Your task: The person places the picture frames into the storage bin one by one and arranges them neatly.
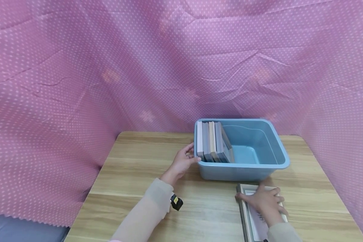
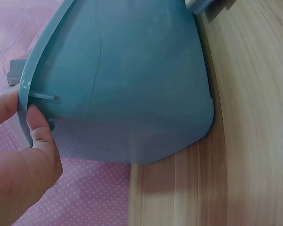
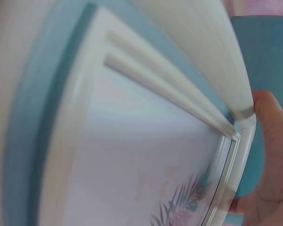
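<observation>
A light blue plastic tub stands on the table, with several picture frames upright in its left end. My left hand pinches the tub's left rim, thumb and fingers on either side of it, as the left wrist view also shows. In front of the tub lies a stack of picture frames, a cream-edged one with a pale print on top. My right hand spreads across this top frame and grips it by its side edges. The right wrist view shows the frame close up, with a leaf design.
The wood-grain table has rounded back corners. A pink dotted cloth hangs behind it and at both sides. The right part of the tub's floor is bare. A small black device sits at the left wrist.
</observation>
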Tool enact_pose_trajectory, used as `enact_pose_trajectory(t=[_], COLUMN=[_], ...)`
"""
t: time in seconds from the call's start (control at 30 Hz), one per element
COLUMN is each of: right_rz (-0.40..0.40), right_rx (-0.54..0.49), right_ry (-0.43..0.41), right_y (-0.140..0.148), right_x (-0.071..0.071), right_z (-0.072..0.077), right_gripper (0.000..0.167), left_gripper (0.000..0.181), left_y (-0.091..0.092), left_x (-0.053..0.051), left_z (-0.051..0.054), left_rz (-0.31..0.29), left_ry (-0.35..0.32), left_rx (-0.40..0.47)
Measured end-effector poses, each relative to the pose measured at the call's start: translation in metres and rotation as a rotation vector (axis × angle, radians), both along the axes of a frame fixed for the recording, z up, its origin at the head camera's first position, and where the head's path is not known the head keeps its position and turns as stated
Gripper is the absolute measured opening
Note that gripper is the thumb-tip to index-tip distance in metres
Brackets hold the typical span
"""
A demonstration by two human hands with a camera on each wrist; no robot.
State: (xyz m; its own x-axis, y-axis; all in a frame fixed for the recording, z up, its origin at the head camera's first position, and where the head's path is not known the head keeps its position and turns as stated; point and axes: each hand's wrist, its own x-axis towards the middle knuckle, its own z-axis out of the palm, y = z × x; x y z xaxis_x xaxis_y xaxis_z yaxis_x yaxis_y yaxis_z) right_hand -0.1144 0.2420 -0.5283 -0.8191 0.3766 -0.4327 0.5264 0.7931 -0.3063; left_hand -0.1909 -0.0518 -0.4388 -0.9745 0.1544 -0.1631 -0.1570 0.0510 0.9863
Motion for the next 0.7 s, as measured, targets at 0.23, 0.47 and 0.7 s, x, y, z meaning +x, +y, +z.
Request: enact_pose_trajectory(t=[0.23,0.47,0.7], right_rz=[0.027,0.073,0.147], right_rx=[-0.037,-0.113,-0.175], right_ry=[0.132,0.219,0.365], right_y=[0.003,0.010,0.012], right_x=[0.014,0.031,0.046], right_z=[0.022,0.049,0.073], right_gripper=[0.147,0.130,0.110], left_gripper=[0.069,0.069,0.069], left_y=[0.000,0.000,0.000], left_x=[0.002,0.004,0.005], left_z=[-0.001,0.000,-0.001], left_rz=[-0.002,-0.001,-0.003], left_ry=[0.008,0.013,0.003], left_rx=[0.033,0.042,0.030])
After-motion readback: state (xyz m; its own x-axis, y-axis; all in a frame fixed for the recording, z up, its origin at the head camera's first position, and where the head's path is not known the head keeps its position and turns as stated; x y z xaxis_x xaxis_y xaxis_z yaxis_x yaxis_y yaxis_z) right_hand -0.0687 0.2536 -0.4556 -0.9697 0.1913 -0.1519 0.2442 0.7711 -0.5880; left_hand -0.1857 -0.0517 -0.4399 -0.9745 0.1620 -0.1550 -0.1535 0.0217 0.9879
